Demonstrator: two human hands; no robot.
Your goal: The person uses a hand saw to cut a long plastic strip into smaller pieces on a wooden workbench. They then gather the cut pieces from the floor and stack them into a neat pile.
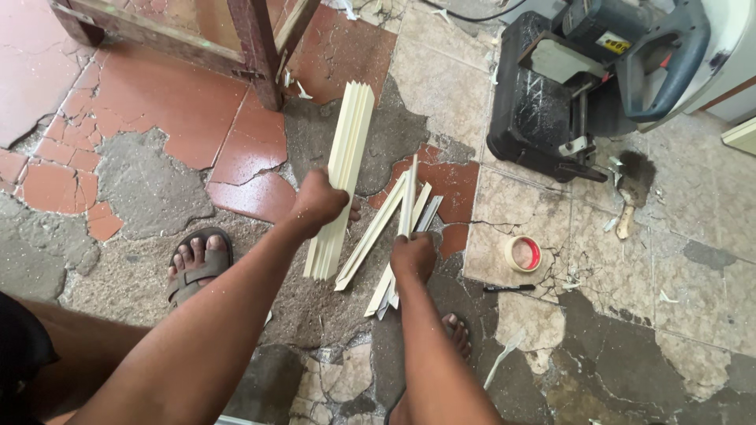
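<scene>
Two hands: both are busy with pale wooden strips, seen from above over a broken floor.
Left hand (319, 201): fingers wrapped tight around a bundle of cream strips (343, 169) — the bundle stands tilted, its top end up toward the wooden frame, its bottom end down near the floor.
Right hand (413, 256): fingers closed around a single thin strip (409, 197), held nearly upright, just above a loose pile.
Loose strips (383, 236): several lie fanned out on the floor between the two hands, crossing each other under the right hand.
Feet: a left foot in a brown sandal (197, 267) rests beside the left forearm; bare toes (457, 330) show next to the right forearm.
Power tool (567, 86): a dark machine with a grey handle sits on the tiles at upper right, well apart from the hands.
Tape roll (522, 253): a cream roll with a red core lies on a tile to the right of the right hand — a black pen (508, 288) is just below it.
Wooden frame (252, 39): dark legs stand at the top, beyond the bundle.
Floor (142, 189): cracked red and beige tiles, patches of bare grey cement, with shavings scattered about.
</scene>
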